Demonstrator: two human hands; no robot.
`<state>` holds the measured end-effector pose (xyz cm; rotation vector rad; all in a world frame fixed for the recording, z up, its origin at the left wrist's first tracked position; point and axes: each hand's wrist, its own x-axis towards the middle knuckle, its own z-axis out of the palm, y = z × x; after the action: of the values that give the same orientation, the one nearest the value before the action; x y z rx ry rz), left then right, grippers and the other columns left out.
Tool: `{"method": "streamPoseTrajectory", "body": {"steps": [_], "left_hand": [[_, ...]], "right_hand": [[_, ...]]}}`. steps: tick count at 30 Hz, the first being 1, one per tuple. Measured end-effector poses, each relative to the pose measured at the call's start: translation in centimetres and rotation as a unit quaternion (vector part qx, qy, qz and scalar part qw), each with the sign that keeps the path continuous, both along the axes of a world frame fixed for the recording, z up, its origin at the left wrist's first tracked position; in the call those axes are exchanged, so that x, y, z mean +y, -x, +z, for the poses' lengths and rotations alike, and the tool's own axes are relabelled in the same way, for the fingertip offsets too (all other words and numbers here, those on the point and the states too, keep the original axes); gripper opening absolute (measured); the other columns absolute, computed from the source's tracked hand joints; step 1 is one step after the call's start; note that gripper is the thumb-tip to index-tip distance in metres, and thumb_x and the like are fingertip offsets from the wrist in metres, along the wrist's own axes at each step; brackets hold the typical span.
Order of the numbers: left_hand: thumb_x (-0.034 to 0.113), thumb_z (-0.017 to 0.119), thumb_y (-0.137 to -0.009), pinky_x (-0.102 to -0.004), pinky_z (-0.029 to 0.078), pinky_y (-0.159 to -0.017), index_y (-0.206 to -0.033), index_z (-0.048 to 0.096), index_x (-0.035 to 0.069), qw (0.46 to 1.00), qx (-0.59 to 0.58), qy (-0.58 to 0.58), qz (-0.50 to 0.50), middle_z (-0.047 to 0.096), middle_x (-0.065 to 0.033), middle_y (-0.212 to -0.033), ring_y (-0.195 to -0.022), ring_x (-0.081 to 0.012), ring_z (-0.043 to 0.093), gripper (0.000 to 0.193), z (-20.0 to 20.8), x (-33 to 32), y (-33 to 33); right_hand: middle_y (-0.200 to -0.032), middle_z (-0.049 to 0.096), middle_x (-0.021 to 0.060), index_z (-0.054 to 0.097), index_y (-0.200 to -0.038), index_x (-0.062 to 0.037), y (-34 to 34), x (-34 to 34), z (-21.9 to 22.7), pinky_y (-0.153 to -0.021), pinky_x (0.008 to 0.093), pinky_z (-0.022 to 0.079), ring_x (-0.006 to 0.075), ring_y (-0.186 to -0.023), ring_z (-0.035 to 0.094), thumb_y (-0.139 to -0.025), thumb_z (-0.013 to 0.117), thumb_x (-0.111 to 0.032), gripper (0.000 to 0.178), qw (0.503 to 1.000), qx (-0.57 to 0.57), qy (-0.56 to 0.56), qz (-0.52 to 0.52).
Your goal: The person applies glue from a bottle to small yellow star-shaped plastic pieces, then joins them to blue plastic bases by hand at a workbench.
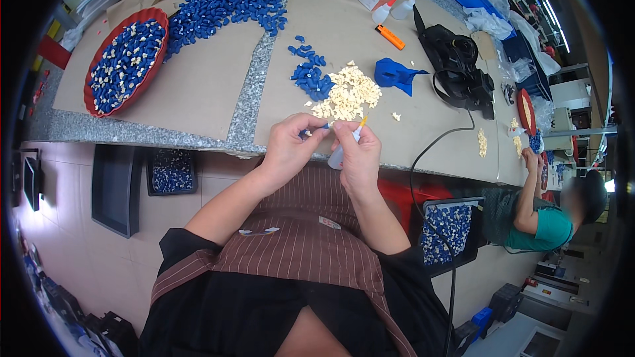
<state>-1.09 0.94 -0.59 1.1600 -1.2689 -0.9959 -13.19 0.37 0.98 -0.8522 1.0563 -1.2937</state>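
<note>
At the table's near edge, my left hand (294, 145) pinches a small blue curved plastic piece (324, 126) between thumb and fingertips. My right hand (359, 156) is closed around a small white glue bottle (336, 157) with a yellow nozzle tip pointing up. Its fingertips meet close to the blue piece; whether they also pinch a cream piece I cannot make out. Just beyond both hands lies a heap of small cream pieces (357, 90). Loose blue pieces (309, 79) border that heap on its left.
A red scalloped bowl (91, 102) of blue-and-cream pieces stands left, beside a large blue pile (228, 6). To the right are a blue cloth (397, 76), an orange marker (390, 37), a black strapped device (456, 59) and its cable. A co-worker (549, 225) sits far right.
</note>
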Motion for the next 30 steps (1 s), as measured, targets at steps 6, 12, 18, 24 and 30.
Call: {"method": "streamPoseTrajectory", "body": {"steps": [6, 12, 18, 24, 30], "left_hand": [[-0.007, 0.06, -0.069, -0.0258, 0.046, -0.057, -0.082, 0.058, -0.003, 0.983, -0.105, 0.143, 0.036, 0.058, -0.0111, -0.074, -0.067, -0.0195, 0.058, 0.014, -0.9, 0.2, 0.2], [-0.004, 0.058, -0.07, -0.0316, 0.046, -0.058, -0.081, 0.058, -0.001, 0.968, -0.158, 0.187, 0.05, 0.055, -0.0121, -0.074, -0.067, -0.0266, 0.056, 0.012, -1.0, 0.2, 0.2], [-0.004, 0.061, -0.07, -0.0256, 0.046, -0.056, -0.083, 0.06, -0.001, 0.981, -0.136, 0.136, 0.021, 0.059, -0.0104, -0.076, -0.066, -0.0189, 0.058, 0.014, -0.6, 0.3, -0.2], [-0.003, 0.062, -0.07, -0.0252, 0.046, -0.056, -0.08, 0.06, -0.001, 0.986, -0.129, 0.105, -0.003, 0.059, -0.0098, -0.076, -0.066, -0.0176, 0.057, 0.01, -0.3, 0.3, -0.6], [-0.005, 0.061, -0.069, -0.026, 0.046, -0.056, -0.079, 0.06, -0.002, 0.982, -0.14, 0.126, -0.022, 0.059, -0.0107, -0.076, -0.067, -0.0191, 0.058, 0.01, -0.7, 0.1, -0.6]], "right_hand": [[-0.069, 0.055, 0.0016, 0.055, -0.081, -0.0016, -0.5, 0.4, -1.2, -0.047, 0.018, 0.039, 0.0039, -0.055, 0.048, -0.081, 0.058, -0.012, 0.011, 0.996, 0.083, 0.02, -0.004], [-0.063, 0.054, 0.0007, 0.055, -0.08, -0.0019, -0.7, 0.1, -1.0, -0.045, 0.0176, 0.037, 0.0037, -0.054, 0.048, -0.081, 0.058, -0.014, 0.012, 0.995, 0.101, 0.008, 0.014], [-0.064, 0.055, 0.0007, 0.058, -0.081, -0.0004, 1.8, -0.6, 0.4, -0.046, 0.0172, 0.037, 0.004, -0.053, 0.048, -0.079, 0.059, -0.014, 0.014, 0.983, 0.147, -0.02, 0.112], [-0.061, 0.054, 0.0004, 0.059, -0.079, -0.0003, 2.4, -0.8, 1.1, -0.048, 0.0179, 0.037, 0.0049, -0.051, 0.047, -0.076, 0.061, -0.012, 0.012, 0.976, 0.165, -0.05, 0.135], [-0.061, 0.053, -0.0009, 0.058, -0.075, 0.0001, 2.5, -1.1, 0.7, -0.045, 0.0175, 0.037, 0.0041, -0.05, 0.048, -0.076, 0.06, -0.01, 0.01, 0.973, 0.166, -0.07, 0.143]]}}
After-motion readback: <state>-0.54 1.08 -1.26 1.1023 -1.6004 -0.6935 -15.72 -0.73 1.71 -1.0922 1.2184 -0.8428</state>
